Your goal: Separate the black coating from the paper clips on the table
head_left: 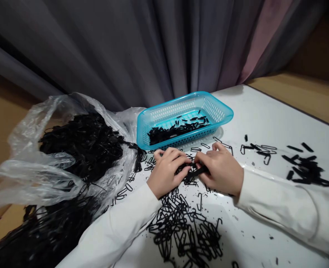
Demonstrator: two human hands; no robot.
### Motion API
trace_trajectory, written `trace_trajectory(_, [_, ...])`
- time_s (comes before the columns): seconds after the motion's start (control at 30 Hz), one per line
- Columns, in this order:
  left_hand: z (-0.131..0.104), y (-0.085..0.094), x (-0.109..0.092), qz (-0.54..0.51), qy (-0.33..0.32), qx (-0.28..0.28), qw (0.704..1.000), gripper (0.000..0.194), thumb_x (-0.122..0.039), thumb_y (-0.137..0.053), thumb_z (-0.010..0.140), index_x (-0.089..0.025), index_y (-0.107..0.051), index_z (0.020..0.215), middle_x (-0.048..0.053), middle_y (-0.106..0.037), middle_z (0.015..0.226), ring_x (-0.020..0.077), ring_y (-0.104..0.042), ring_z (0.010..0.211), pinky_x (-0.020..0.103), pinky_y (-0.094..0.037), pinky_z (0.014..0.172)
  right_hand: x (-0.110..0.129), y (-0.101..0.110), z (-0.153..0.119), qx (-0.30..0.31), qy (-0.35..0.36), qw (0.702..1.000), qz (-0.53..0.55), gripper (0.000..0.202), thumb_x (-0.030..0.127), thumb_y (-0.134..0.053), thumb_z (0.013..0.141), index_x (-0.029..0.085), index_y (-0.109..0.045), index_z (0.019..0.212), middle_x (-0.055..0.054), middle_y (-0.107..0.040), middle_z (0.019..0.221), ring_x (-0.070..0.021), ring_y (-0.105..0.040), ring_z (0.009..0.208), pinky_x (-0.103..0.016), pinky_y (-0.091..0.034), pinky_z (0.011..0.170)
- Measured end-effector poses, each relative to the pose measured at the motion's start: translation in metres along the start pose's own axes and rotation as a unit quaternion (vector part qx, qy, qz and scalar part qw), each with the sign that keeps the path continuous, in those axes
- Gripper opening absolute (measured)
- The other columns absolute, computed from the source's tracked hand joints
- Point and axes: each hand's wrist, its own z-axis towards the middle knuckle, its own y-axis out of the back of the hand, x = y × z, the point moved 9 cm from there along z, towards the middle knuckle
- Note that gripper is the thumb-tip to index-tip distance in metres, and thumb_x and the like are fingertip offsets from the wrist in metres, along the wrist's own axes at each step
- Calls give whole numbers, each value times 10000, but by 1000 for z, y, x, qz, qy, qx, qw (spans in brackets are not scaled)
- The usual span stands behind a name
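My left hand (168,169) and my right hand (221,169) meet over the white table (264,119), both in white sleeves. Between their fingertips they pinch a small black plastic piece (198,171), a short strip or loop. Just below the hands lies a heap of black loop-shaped pieces (185,229). Behind the hands stands a turquoise perforated basket (186,115) with several short black strips in it.
A clear plastic bag (55,149) full of tangled black loops spreads over the left side. A small pile of short black strips (306,169) lies at the right, with a few loose loops (261,150) nearby. Grey curtains hang behind.
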Motion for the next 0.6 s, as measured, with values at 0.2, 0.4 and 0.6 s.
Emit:
trace_trajectory(0.2, [0,0,-3,-4,-13,4,1000,115,-300,-570,910,-271,-643,995,1,-672,1056,209,-525,1044,388,-226,830,3,0,-1,-16,13,999,35,123,209,-454,793,155,-557,834,5,-593,586,-162,-499,523,-356,-294,751])
trace_trajectory(0.4, [0,10,1,-38,14,-45,998,86,-301,-583,904,-241,-644,900,-2,-687,954,195,-548,978,384,-253,848,4,21,-2,-99,34,991,88,119,187,-416,892,169,-533,879,8,-581,651,-160,-504,607,-366,-327,761])
trace_trajectory(0.6, [0,18,5,-62,34,-86,994,70,-298,-633,871,-230,-646,858,-12,-691,892,183,-572,923,362,-294,819,-3,47,-10,-204,29,967,148,377,392,-250,983,165,-551,964,-115,-555,939,-235,-516,890,-393,-409,761])
